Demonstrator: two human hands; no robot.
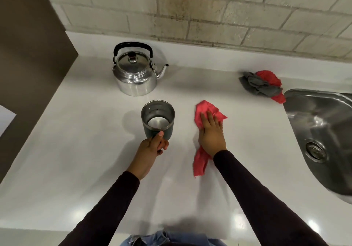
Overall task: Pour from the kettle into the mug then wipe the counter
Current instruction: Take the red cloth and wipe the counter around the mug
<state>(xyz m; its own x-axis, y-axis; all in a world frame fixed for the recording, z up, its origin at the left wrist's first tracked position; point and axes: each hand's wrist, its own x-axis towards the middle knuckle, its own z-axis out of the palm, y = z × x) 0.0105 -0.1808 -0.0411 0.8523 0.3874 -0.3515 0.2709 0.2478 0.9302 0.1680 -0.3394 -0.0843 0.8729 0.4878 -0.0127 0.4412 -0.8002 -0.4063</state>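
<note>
On the glossy white desk, the right hand lies flat, grip spread, on the soft, limp red cloth, best pressed mid-fold, while the left hand grips the smooth mug.

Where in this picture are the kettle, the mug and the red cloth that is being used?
kettle (134, 78): head view, on its shiny metal body.
mug (158, 117): head view, on the inner wall below the rim.
red cloth (202, 110): head view, on the bunched part ahead of the right hand's fingers.

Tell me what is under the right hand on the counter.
A red cloth lies flat under the right hand, pressed on the white counter. Its ends stick out beyond the fingers and by the wrist; the part beneath the palm is covered.
</note>
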